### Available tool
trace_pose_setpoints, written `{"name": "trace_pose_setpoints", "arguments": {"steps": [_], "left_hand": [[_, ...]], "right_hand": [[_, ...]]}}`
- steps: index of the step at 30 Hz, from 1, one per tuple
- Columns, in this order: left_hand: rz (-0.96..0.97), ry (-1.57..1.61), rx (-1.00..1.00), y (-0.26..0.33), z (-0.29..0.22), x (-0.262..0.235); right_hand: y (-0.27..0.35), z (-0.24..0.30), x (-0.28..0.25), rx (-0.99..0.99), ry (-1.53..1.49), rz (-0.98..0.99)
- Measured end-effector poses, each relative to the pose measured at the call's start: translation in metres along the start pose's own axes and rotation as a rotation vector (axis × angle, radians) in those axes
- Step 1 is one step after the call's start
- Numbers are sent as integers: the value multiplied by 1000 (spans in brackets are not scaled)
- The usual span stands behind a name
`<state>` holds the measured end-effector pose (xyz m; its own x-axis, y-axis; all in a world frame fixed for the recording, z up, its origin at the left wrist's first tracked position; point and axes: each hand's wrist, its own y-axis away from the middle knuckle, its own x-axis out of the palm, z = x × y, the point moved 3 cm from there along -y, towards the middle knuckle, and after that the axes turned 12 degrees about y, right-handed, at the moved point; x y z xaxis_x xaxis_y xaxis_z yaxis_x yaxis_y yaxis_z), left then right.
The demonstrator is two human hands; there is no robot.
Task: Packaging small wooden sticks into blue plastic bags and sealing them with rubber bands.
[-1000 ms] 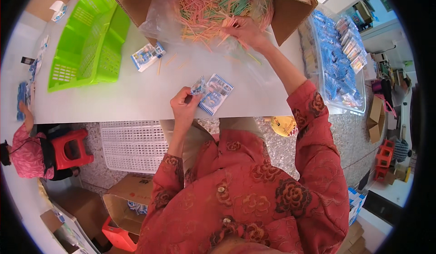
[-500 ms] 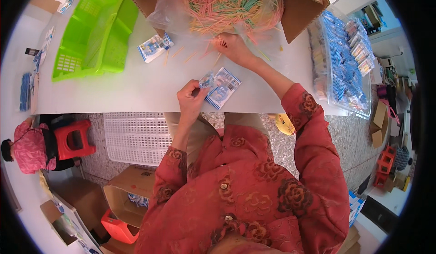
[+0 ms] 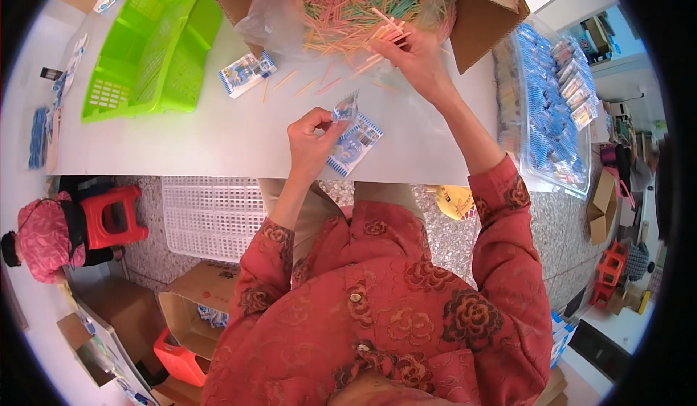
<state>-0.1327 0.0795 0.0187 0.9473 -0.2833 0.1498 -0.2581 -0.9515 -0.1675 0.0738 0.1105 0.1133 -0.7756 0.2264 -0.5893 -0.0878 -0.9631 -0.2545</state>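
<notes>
Pinched between the thumb and fingers of my left hand (image 3: 312, 143) is a small clear-and-blue plastic packet (image 3: 347, 107). Just below it a flat blue-and-white packet (image 3: 356, 147) lies on the white table. My right hand (image 3: 422, 61) is closed around a few thin pink and pale orange sticks (image 3: 390, 30), raised in front of the open cardboard box (image 3: 483, 3). Inside the box, a clear plastic bag (image 3: 272, 14) holds a heap of pink, orange and green sticks (image 3: 348, 14). Several loose sticks (image 3: 305, 88) are scattered on the table between my hands and the box.
Another blue-and-white packet (image 3: 245, 74) lies left of the loose sticks, by a green plastic basket (image 3: 156, 50). At the right, a clear bin (image 3: 584, 177) is full of blue packets. A white crate (image 3: 210, 217) stands below the table edge. A person in pink (image 3: 47, 235) is at far left.
My right hand has lifted from the tabletop, moving right and toward the box, with sticks now showing in its fingers. My left hand has shifted slightly, raising the small packet.
</notes>
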Motion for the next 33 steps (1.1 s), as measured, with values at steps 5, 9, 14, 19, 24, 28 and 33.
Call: {"name": "trace_pose_setpoints", "arguments": {"steps": [5,9,14,19,24,28,33], "left_hand": [[-30,103,-163,-10,3,20],[-14,71,-192,-12,2,30],[46,66,-193,-14,7,36],[75,96,-190,-15,6,37],[89,106,-195,-14,2,39],[92,224,-236,-13,0,44],[90,346,-307,-13,2,46]], "right_hand": [[11,18,-23,-78,-32,-110],[16,17,-34,-91,-105,-141],[23,11,-31,-66,-133,37],[29,19,-27,26,-243,133],[31,18,-24,-38,-210,137],[36,22,-20,-258,29,5],[39,27,-20,-410,77,13]]}}
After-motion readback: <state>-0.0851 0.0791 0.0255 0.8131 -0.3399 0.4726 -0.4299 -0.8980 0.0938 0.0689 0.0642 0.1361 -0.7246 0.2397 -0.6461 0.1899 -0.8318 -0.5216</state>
